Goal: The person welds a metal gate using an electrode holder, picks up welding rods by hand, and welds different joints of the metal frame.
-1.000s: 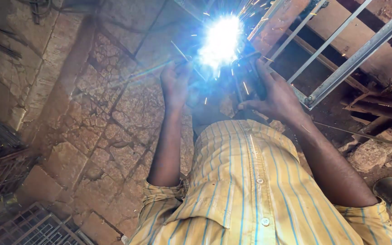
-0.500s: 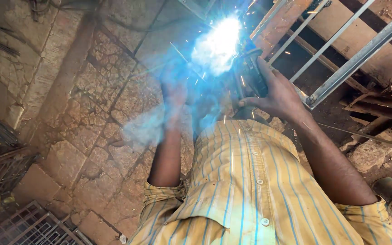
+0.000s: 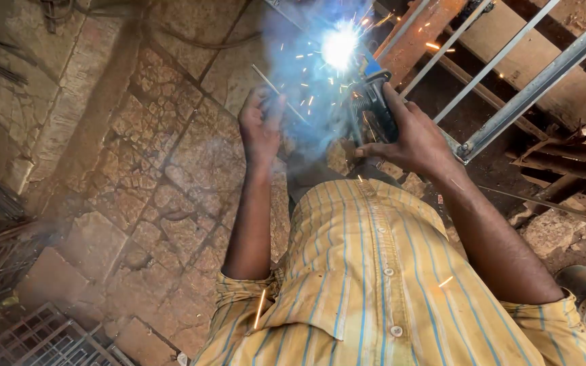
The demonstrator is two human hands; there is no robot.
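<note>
nearest the camera is a yellow striped shirt (image 3: 381, 291), sleeves rolled, both forearms reaching out over a cracked stone floor (image 3: 137, 196). the left hand (image 3: 260, 129) is curled closed around a thin welding rod (image 3: 276, 91), which runs up and away from the fingers toward the glare; it looks light and stiff, best gripped low, well back from the burning tip. the right hand (image 3: 412, 139) is clamped on a dark electrode holder (image 3: 369, 108), fingers wrapped round its body just below the arc; it looks solid and fairly heavy for its bulk, with a grip that seems made for a full fist (whether a cable trails from it cannot be told through the smoke). just beyond both hands the arc (image 3: 340, 46) flares white with blue smoke and sparks, at the lower edge of a grey metal grille (image 3: 496, 122) that slants up to the right. that frame is rigid, likely heavy, and hot near the weld. a rusty orange beam (image 3: 418, 34) lies behind it.
</note>
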